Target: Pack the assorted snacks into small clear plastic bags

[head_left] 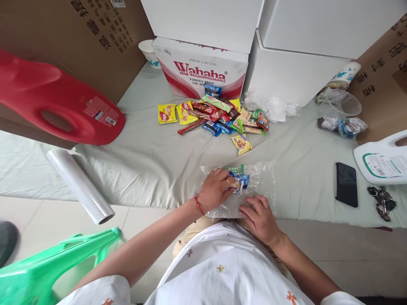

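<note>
A sheet of clear plastic film (263, 182) lies crinkled on the cloth in front of me. On it rest a few small snack packets (243, 180), one blue and one green-edged behind it. My left hand (218, 189), with a red cord bracelet, is closed over these packets, its fingers partly hiding them. At the near edge of the film, my right hand (261, 218) has bent fingers pressed on the plastic. Beyond both hands sits a pile of wrapped snacks (216, 114), with a yellow cookie packet (241, 144) just in front of it.
A roll of plastic film (79, 186) lies at the left, near a red jug (63, 101). A Wahaha carton (203, 67) stands behind the snacks. Wrapped bundles (346, 126), a phone (346, 184), keys (382, 202) and a white jug (381, 159) lie right. A green stool (60, 262) stands lower left.
</note>
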A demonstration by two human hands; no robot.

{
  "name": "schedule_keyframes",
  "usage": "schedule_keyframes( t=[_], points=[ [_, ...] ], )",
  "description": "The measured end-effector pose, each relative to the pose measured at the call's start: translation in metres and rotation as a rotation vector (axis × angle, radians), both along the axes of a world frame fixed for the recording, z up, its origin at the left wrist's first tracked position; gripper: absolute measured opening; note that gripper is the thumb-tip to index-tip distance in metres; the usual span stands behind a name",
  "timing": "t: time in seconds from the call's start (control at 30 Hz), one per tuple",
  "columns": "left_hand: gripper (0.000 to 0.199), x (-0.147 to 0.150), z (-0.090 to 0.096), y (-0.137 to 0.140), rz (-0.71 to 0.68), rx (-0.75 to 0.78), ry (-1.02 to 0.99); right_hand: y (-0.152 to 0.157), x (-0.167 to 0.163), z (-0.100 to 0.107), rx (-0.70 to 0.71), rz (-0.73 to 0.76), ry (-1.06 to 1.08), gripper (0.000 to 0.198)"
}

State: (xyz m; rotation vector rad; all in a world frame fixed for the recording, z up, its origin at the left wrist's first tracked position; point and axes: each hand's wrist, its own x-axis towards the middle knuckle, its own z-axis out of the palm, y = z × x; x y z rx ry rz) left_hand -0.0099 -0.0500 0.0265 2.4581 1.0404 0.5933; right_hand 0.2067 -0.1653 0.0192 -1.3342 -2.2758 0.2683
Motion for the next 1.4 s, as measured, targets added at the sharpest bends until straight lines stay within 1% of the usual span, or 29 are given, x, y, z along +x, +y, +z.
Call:
schedule_keyframes(
  t=[0.1,0.27,0.37,0.47,0.63,0.77,0.87,0.97,1.03,1.1,1.17,1.27,1.3,1.33,1.4],
  points=[
    [0.02,0.007,-0.003,0.005,0.052,-0.047,-0.054,0.0,-0.003,-0.005,0.024,-0.027,0.05,0.02],
    [0.019,0.017,-0.003,0.008,0.103,-0.121,-0.127,0.002,-0.007,0.0,-0.001,0.008,0.075,0.022],
    [0.015,0.02,0.001,0.006,0.174,-0.104,-0.122,0.003,-0.006,0.006,0.01,0.01,0.094,0.023],
    [0.008,0.021,0.006,0.007,0.251,-0.062,-0.1,0.011,-0.001,0.012,0.053,-0.023,0.109,0.025],
    [0.007,0.019,0.006,0.014,0.133,-0.165,-0.131,0.04,0.01,0.027,0.125,-0.103,0.111,0.026],
    [0.005,0.018,0.001,0.016,0.144,-0.225,-0.223,0.064,0.015,0.039,0.098,-0.159,0.039,0.027],
    [0.01,0.018,-0.001,0.017,0.203,-0.218,-0.28,0.074,0.016,0.044,0.059,-0.117,-0.033,0.026],
    [0.021,0.019,-0.002,0.019,0.28,-0.204,-0.246,0.077,0.015,0.042,0.032,-0.053,-0.082,0.026],
    [0.021,0.019,-0.003,0.021,0.26,-0.223,-0.202,0.076,0.014,0.038,0.033,0.021,-0.098,0.026],
    [0.019,0.02,-0.003,0.021,0.247,-0.211,-0.193,0.075,0.014,0.034,0.031,0.114,-0.109,0.026],
    [0.027,0.023,0.0,0.02,0.308,-0.14,-0.207,0.074,0.015,0.033,0.005,0.177,-0.112,0.025],
    [0.043,0.029,0.006,0.016,0.412,-0.017,-0.148,0.072,0.018,0.037,-0.084,0.189,-0.07,0.022],
    [0.043,0.032,0.007,0.016,0.421,0.004,-0.098,0.072,0.02,0.04,-0.121,0.193,-0.018,0.024],
    [0.038,0.035,0.009,0.015,0.418,0.015,-0.043,0.073,0.021,0.044,-0.159,0.199,0.053,0.026],
    [0.022,0.039,0.01,0.014,0.403,0.018,0.052,0.075,0.023,0.05,-0.209,0.178,0.213,0.028]
  ],
)
